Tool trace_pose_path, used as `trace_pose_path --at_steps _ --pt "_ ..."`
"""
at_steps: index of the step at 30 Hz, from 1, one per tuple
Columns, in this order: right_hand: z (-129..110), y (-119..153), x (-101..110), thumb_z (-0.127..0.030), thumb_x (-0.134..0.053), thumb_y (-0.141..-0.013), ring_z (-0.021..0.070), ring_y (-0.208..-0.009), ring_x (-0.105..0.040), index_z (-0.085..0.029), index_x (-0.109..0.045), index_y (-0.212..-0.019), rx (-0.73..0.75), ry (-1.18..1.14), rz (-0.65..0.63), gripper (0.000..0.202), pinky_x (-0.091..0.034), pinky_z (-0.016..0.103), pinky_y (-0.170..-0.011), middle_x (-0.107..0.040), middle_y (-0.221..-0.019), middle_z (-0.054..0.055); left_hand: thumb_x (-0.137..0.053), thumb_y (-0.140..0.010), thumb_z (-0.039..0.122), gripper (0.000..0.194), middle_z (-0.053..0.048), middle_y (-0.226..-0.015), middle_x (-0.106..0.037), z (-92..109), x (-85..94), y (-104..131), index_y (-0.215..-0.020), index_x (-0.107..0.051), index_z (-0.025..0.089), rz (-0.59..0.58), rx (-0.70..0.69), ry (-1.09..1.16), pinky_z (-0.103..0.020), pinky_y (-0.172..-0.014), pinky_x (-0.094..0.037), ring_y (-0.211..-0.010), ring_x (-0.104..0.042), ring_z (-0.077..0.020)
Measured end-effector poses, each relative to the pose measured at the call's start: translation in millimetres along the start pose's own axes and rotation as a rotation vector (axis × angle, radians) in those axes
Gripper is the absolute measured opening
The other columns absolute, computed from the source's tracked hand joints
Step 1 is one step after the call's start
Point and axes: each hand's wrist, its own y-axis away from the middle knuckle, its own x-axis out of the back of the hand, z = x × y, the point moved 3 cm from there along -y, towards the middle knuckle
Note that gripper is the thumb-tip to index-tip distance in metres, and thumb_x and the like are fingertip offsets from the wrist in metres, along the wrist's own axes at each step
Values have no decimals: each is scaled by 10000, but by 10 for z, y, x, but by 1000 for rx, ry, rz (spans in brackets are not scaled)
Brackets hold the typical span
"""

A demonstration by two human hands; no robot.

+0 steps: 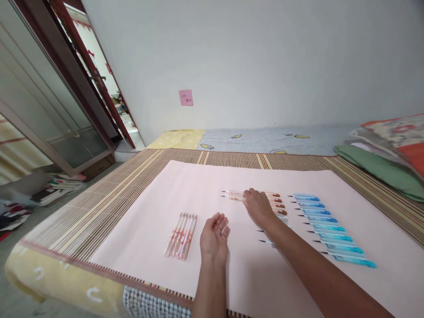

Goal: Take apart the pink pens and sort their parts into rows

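Note:
My right hand (258, 206) reaches across the sheet, its fingers closed down on a pen in a row of clear, pinkish pens with brown ends (277, 206). Slim dark-tipped sticks like refills point left from under it; my fingers hide the middle of the row. Nearer me, my left hand (214, 236) is held palm up, fingers loosely curled and holding nothing. To its left, several clear pens with reddish patterns (181, 236) lie side by side. Under my right forearm, more dark-tipped sticks (266, 242) are partly covered.
Blue and turquoise pen barrels with dark-tipped sticks (331, 229) form a slanting column at right. Everything lies on a pale pink sheet (149, 207) over a striped mat (99, 198). Folded cloths (380, 172) sit at far right. A pink note (186, 97) is on the wall.

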Motion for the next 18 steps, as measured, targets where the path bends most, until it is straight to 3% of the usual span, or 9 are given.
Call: trace_pose_path --at_steps 4,7,10,12,14,16,18 --pt "66 38 47 -206 -546 -977 246 -1026 -626 -164 -644 -1090 -18 -55 34 156 -344 345 -862 -678 -1116 125 -644 -866 159 83 -119 -961 -733 3 0 -7 -868 -717 121 0 -3 -1 -233 -616 -541 -806 -713 -160" --pt "169 126 146 -224 -554 -957 235 -990 -634 -181 -657 -1061 -48 -196 130 153 -375 333 -866 -690 -1090 101 -637 -867 159 86 -122 -960 -732 4 -3 -10 -869 -714 122 1 -2 -1 -233 -615 -542 -807 -715 -163" --pt "231 361 307 -252 -546 -935 217 -911 -629 -196 -655 -963 -62 -426 253 126 -407 337 -879 -696 -1036 82 -627 -873 163 92 -121 -962 -733 5 -1 -12 -877 -712 129 5 1 -9 -228 -614 -538 -820 -718 -166" --pt "201 640 400 -289 -547 -917 203 -839 -618 -210 -650 -910 -80 -634 226 130 -438 329 -819 -696 -961 62 -625 -875 164 93 -121 -968 -733 6 1 -14 -878 -712 132 3 0 -14 -227 -619 -536 -830 -719 -168" --pt "75 1020 425 -391 -544 -930 199 -779 -613 -225 -662 -876 -31 -874 20 211 -459 315 -729 -692 -847 34 -631 -871 167 92 -123 -980 -733 8 5 -17 -878 -715 129 0 -7 -19 -229 -625 -536 -836 -719 -167" --pt "-119 1494 368 -443 -578 -924 211 -816 -652 -248 -699 -892 86 -1062 -337 232 -492 315 -715 -719 -851 21 -640 -866 171 92 -123 -985 -735 8 5 -22 -877 -720 127 -2 -13 -26 -233 -630 -535 -838 -718 -165" --pt "-287 1998 260 -474 -651 -883 224 -833 -690 -331 -741 -900 183 -1055 -623 170 -520 315 -678 -736 -875 -15 -642 -864 174 93 -121 -968 -739 0 -2 -26 -868 -722 128 2 -18 -35 -233 -627 -532 -827 -715 -162"
